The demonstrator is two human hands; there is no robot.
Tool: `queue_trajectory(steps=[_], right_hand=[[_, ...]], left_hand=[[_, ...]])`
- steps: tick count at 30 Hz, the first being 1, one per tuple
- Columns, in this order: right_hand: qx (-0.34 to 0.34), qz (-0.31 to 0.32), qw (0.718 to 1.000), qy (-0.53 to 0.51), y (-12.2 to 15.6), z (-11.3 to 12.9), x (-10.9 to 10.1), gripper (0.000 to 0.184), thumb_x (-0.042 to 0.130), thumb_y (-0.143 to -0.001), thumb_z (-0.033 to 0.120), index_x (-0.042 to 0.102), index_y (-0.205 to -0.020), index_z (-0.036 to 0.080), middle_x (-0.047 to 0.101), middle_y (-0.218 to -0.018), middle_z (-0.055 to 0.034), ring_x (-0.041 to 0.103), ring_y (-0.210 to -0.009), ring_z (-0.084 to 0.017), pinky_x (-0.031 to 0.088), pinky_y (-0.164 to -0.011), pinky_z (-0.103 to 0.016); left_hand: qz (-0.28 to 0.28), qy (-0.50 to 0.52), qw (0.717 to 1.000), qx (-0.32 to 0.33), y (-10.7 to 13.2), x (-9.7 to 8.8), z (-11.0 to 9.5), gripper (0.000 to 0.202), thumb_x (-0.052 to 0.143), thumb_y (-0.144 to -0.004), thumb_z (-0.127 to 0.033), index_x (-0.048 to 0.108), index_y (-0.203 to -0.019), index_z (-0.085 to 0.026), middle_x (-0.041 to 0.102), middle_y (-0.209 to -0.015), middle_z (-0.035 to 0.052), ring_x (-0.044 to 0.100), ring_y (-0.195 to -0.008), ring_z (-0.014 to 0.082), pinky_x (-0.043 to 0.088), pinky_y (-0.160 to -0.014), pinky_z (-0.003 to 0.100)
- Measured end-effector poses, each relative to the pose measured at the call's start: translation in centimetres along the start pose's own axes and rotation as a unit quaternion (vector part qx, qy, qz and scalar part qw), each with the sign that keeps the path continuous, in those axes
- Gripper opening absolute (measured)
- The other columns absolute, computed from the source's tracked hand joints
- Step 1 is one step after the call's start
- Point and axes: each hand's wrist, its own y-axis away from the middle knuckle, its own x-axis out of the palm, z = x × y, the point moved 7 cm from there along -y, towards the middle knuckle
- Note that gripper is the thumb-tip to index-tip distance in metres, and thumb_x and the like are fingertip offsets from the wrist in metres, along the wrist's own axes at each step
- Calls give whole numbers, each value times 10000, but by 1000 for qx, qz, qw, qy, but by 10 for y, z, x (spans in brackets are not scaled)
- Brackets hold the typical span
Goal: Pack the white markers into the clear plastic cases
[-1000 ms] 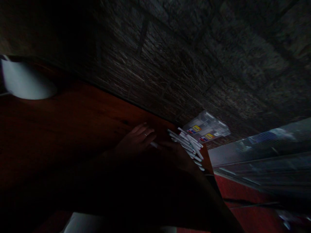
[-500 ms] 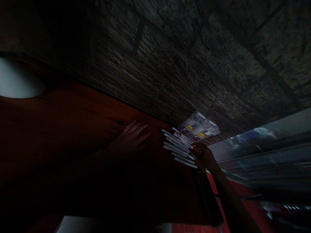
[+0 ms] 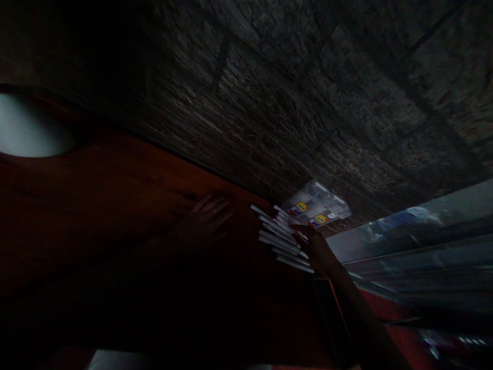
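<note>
My left hand (image 3: 206, 218) lies flat on the brown wooden table, fingers spread, a ring on one of them; nothing is in it. To its right, several slim white marker pens (image 3: 283, 241) are laid side by side in a slanting row. My right hand (image 3: 313, 245) reaches over their right ends, with finger and thumb closed on the end of the uppermost pen (image 3: 260, 211); darkness partly hides the fingertips. Just behind the pens, a clear plastic case (image 3: 323, 200) with yellow, red and blue labels stands against the wall.
A stone-block wall (image 3: 269, 103) runs along the table's back edge (image 3: 173, 151). A white rounded object (image 3: 31, 128) stands at the far left. Below my right hand is a long dark box-like object (image 3: 333, 318). Glass-like panels (image 3: 404, 226) are at the right. The light is very dim.
My right hand has shifted slightly left over the pens, and the uppermost pen has slid a little left, apart from the others. My left hand stays on the table. The picture is darker.
</note>
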Motion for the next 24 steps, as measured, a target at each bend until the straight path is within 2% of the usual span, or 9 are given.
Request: queue_trajectory(steps=[4, 9, 15, 19, 24], right_hand=[[-5, -24, 999, 22, 4, 2, 0, 385, 524, -949, 339, 778, -1212, 217, 778, -1217, -126, 741, -1086, -283, 592, -988, -484], [-19, -52, 998, 19, 21, 3, -5, 381, 533, -969, 413, 771, -1219, 249, 764, -1251, -118, 737, -1111, -289, 607, -990, -478], [-5, -83, 996, 13, 50, -23, -10, 485, 556, -958, 535, 756, -1262, 215, 710, -1354, -160, 701, -1230, -328, 602, -1041, -509], [-34, -47, 998, -4, 58, -34, 2, 499, 480, -999, 537, 734, -1318, 248, 683, -1409, -129, 660, -1309, -320, 589, -1078, -516], [-84, -13, 996, -13, 65, -41, 14, 475, 482, -1008, 492, 703, -1369, 277, 655, -1453, -100, 618, -1364, -318, 550, -1142, -516]], left_hand=[[-2, 9, 1000, -12, 0, -1, 6, 536, 577, -1018, -441, 583, -1488, -184, 502, -1589, 160, 423, -1515, 334, 289, -1286, 585], [-12, 6, 1000, -25, 1, 0, 13, 540, 527, -1037, -477, 593, -1478, -173, 500, -1592, 159, 423, -1521, 328, 288, -1291, 571], [36, 14, 998, -58, 2, 6, 22, 633, 356, -1081, -540, 534, -1521, -120, 463, -1612, 178, 416, -1530, 317, 323, -1275, 554], [77, 21, 992, -94, 3, 5, 26, 684, 319, -1073, -596, 455, -1579, -156, 444, -1630, 155, 433, -1520, 298, 342, -1270, 534], [105, 7, 988, -117, 3, 0, 24, 685, 321, -1068, -611, 464, -1574, -173, 443, -1634, 144, 459, -1502, 288, 372, -1256, 496]])
